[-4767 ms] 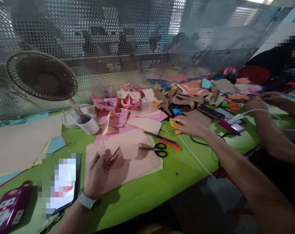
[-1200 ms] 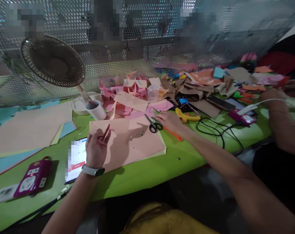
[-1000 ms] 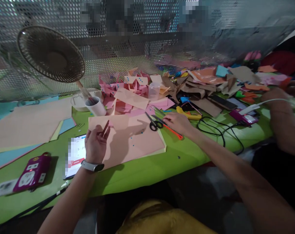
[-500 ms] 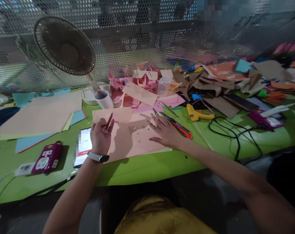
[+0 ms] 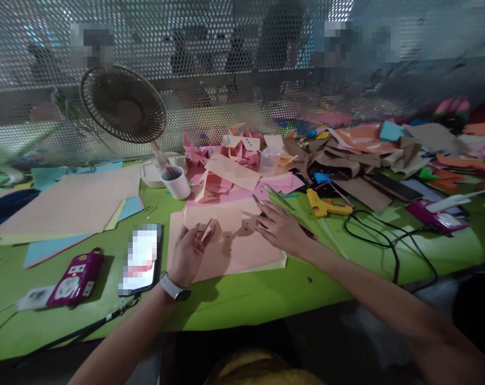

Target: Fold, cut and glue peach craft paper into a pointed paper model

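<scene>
My left hand (image 5: 189, 255), a light-strapped watch on its wrist, is turned partly palm up with fingers curled. It grips a peach paper strip (image 5: 216, 215) over a stack of peach paper sheets (image 5: 210, 267). Several tiny blue dots (image 5: 230, 249) lie on the top sheet between my hands. My right hand (image 5: 282, 229) reaches over the sheet's right side, fingers stretched out and slightly bent, with nothing visible in them. Beneath it a dark tool with an orange end (image 5: 311, 233) is mostly hidden. A slim metal tool (image 5: 277, 197) lies just beyond.
A phone (image 5: 141, 259) and a purple power adapter (image 5: 77, 278) lie at left. Behind stand a white cup (image 5: 175, 184) and a fan (image 5: 124, 107). Cut pink paper (image 5: 234, 171) is heaped at the back. A yellow glue gun (image 5: 326, 205) and black cable (image 5: 392, 246) are at right.
My left hand has moved right with the paper strip, off the phone and over the sheets. My right hand's fingers have drawn closer together. The view has tilted up slightly.
</scene>
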Demonstrator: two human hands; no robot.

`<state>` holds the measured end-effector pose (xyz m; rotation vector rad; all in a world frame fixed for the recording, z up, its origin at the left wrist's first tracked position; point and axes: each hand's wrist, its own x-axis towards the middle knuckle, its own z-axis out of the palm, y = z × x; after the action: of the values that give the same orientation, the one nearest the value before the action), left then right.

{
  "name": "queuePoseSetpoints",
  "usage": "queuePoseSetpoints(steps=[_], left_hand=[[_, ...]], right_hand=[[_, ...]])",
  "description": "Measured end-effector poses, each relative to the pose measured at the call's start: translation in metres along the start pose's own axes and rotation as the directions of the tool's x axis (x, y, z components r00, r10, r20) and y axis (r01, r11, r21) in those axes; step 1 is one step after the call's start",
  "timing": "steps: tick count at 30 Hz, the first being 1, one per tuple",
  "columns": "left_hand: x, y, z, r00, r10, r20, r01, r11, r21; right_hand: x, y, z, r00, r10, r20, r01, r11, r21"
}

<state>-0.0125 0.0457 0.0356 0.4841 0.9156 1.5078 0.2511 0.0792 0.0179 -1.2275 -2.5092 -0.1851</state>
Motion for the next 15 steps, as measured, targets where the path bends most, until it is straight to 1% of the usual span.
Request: queuePoseSetpoints(steps=[3,5,9,12,13,15], left_hand=[[-0.005,-0.003,0.0,0.993,-0.112,0.029,0.11,0.992,0.06],[-0.008,-0.003,0.001,0.982,-0.185,0.041,0.181,0.978,0.102],[-0.015,0.003,0.005,0.939,-0.34,0.049,0.331,0.935,0.129],[-0.021,0.01,0.003,0.906,-0.419,0.057,0.403,0.898,0.178],[-0.023,0.012,0.0,0.896,-0.442,0.044,0.424,0.88,0.216],[-0.026,0.015,-0.006,0.877,-0.481,-0.015,0.46,0.828,0.321]], right_hand=[[0.007,0.012,-0.001,0.999,-0.009,-0.038,0.01,0.999,0.042],[0.019,0.021,-0.002,0.999,0.008,-0.041,-0.006,0.998,0.069],[0.056,0.037,-0.004,0.997,0.072,0.02,-0.074,0.993,0.096],[0.088,0.042,0.001,0.992,0.11,0.057,-0.117,0.984,0.133],[0.098,0.043,0.003,0.992,0.108,0.063,-0.116,0.983,0.143],[0.117,0.042,0.01,0.994,0.089,0.062,-0.098,0.983,0.154]])
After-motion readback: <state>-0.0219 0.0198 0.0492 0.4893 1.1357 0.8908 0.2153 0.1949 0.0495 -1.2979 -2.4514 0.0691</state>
